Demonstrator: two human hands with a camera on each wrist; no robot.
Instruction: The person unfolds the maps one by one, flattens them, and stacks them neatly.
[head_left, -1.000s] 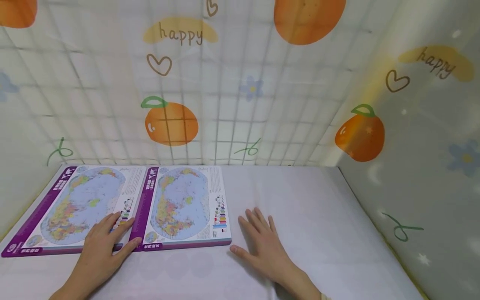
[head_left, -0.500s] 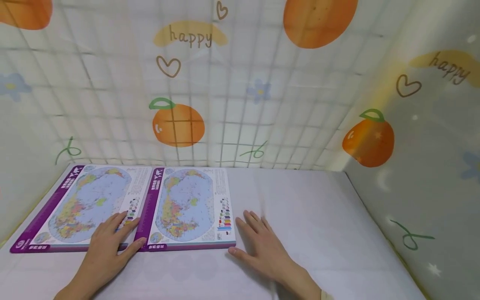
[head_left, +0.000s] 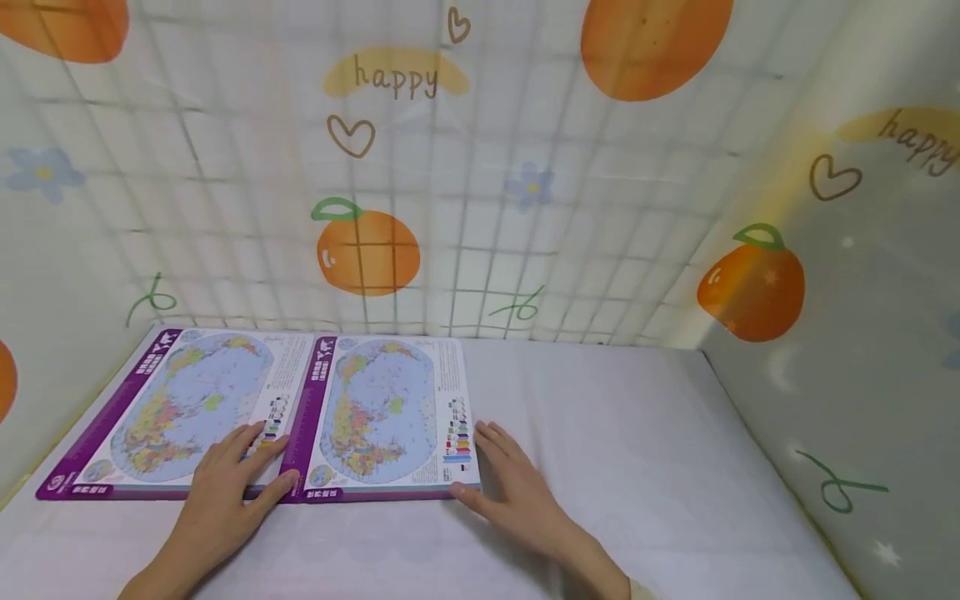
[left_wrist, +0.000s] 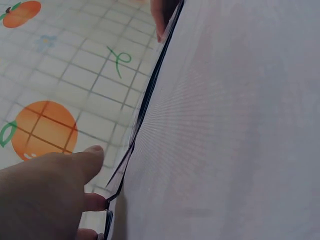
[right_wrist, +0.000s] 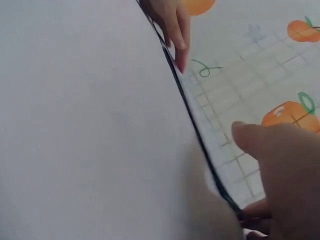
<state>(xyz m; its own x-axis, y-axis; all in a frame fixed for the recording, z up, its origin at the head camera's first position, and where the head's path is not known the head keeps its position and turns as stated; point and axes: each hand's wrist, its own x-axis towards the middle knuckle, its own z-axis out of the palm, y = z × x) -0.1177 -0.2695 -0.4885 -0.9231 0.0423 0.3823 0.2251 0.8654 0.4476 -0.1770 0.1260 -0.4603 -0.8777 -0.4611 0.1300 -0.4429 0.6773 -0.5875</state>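
Two flat purple-bordered world map boards lie side by side on a white-covered table. Over the near right part of the left map board (head_left: 187,400) rests my left hand (head_left: 228,487), fingers spread, thumb reaching across the right board's purple strip. My right hand (head_left: 517,496) is at the outer side of the right map board (head_left: 382,408), its fingers along the right edge and its thumb at the near corner. Both wrist views look across low: a thin dark edge (left_wrist: 150,90) runs between the hands, and the printed faces do not show. Fingertips partly hidden there.
The white tabletop (head_left: 615,433) extends to the right of the boards. Behind it stands a wire grid under a translucent curtain (head_left: 450,167) printed with oranges, with more curtain (head_left: 847,333) along the right side.
My right hand has moved left, closing the gap to the right board's edge. The left hand stays on the boards. The whole head view has shifted slightly.
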